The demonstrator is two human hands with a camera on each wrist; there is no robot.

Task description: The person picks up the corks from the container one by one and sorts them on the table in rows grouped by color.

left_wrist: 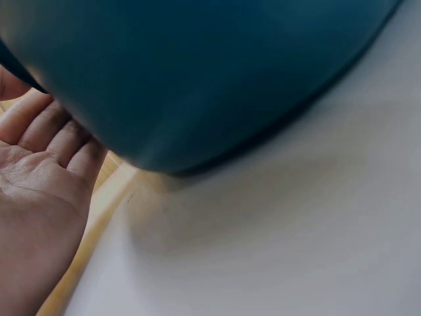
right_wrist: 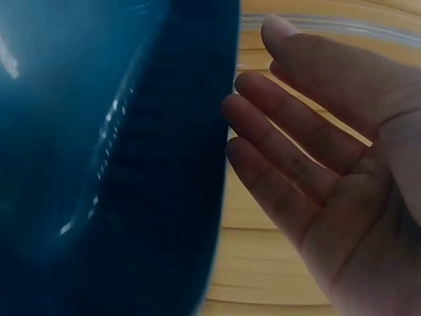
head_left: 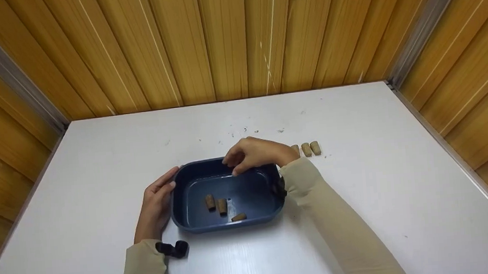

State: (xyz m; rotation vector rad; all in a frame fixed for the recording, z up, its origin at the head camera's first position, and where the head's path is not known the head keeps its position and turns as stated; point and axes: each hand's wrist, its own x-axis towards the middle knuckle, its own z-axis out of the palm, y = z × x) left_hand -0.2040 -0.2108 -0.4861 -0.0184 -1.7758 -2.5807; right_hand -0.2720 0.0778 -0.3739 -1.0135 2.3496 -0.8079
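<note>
A dark blue rectangular basin (head_left: 229, 227) stands on the white table, with three tapered corks (head_left: 222, 206) lying inside. At its left side my left hand (head_left: 157, 202) rests against the outer wall, thumb near the rim. In the left wrist view, the fingers (left_wrist: 49, 131) lie fairly straight along the basin wall (left_wrist: 197, 79). Over the far rim hovers my right hand (head_left: 254, 153), its fingers loosely bent. The right wrist view shows nothing between thumb and fingers (right_wrist: 283, 145), with fingertips beside the basin's edge (right_wrist: 227, 197).
Behind the right wrist, more corks (head_left: 306, 149) stand in a row on the table (head_left: 100, 187); the wrist partly covers one. Small dark specks (head_left: 256, 131) dot the tabletop beyond the basin. Wood-patterned panels (head_left: 228, 42) enclose the back and sides.
</note>
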